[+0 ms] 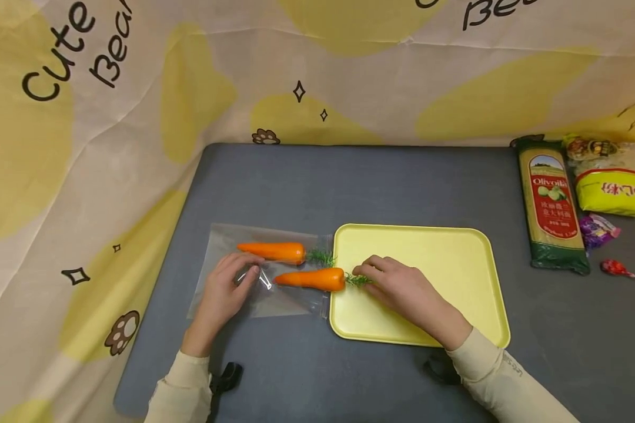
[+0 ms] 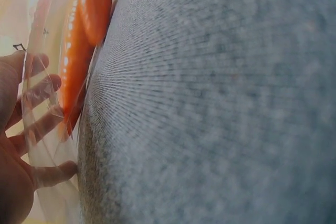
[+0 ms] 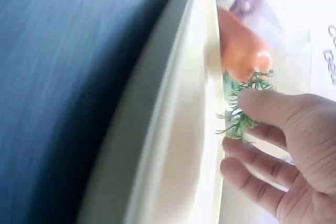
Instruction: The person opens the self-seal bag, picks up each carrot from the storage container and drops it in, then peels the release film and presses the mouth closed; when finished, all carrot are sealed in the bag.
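Watching the right hand (image 1: 404, 288) pinch the lower carrot (image 1: 313, 279) by its greens (image 1: 354, 279) just below mid-frame, left hand (image 1: 226, 288) spread against the slack bag (image 1: 293, 302), I figured tugging could've ripped those greens or dragged the bag.

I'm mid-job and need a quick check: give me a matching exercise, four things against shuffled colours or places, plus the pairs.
1. Tray
2. Lollipop
3. Clear bag
4. Nearer carrot

A. Red, near the head view's right edge
B. Orange, green top in the right grip
C. Pale yellow
D. See-through, left of the tray in the head view

Pairs: 1-C, 2-A, 3-D, 4-B
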Available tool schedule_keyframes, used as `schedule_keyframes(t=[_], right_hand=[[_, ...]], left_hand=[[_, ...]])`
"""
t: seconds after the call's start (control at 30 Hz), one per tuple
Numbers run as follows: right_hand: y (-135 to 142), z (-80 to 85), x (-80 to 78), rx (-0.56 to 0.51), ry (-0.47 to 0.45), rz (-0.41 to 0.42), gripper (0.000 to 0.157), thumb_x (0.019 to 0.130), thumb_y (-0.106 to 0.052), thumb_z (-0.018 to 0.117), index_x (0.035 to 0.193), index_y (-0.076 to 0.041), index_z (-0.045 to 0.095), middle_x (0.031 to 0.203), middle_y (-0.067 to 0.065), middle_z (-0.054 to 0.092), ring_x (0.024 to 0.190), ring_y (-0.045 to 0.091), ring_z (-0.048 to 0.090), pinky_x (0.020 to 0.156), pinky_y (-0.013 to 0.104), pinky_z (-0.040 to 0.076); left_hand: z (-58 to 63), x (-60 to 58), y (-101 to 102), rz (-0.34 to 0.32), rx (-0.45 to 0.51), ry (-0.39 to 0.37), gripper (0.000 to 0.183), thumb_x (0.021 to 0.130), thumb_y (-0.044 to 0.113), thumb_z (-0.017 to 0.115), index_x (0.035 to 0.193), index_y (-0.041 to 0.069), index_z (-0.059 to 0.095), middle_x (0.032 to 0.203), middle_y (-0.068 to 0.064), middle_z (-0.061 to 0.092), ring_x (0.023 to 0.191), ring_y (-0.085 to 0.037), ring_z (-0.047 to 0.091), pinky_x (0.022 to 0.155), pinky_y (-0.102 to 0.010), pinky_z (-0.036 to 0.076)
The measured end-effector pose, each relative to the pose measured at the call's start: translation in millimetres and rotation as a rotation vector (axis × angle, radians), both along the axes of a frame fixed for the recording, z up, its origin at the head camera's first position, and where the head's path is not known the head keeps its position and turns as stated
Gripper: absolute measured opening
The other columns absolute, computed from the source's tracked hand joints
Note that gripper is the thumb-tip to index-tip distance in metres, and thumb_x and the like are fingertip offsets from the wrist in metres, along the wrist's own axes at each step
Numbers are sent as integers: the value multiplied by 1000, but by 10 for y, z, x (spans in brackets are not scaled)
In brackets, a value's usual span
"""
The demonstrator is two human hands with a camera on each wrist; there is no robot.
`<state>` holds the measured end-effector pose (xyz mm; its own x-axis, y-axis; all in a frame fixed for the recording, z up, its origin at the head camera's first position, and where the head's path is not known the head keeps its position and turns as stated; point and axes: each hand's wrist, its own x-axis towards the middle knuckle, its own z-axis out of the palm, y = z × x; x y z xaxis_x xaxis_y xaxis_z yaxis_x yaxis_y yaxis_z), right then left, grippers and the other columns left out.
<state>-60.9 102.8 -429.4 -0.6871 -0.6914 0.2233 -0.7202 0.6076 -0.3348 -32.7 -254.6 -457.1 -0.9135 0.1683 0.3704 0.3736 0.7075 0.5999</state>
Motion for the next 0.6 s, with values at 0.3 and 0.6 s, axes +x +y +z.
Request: schedule_keyframes(t=[0.3,0.6], right_hand=[[-579,-92,177,-157,-40,88,27,85,-18,72,111,-14,63,105,-3,57,92,11,57,81,25,51],[-388,-10,244,-290,-112,46,27,84,-20,73,108,-14,62,108,-5,55,91,10,58,77,22,51]], left_hand=[[33,1,10,7,-7,-13,16,89,14,66,105,16,69,106,7,63,101,-14,54,85,-29,43],[164,-32,57,-19,-98,-29,17,87,10,66,104,13,68,105,1,63,97,-20,54,82,-39,44]])
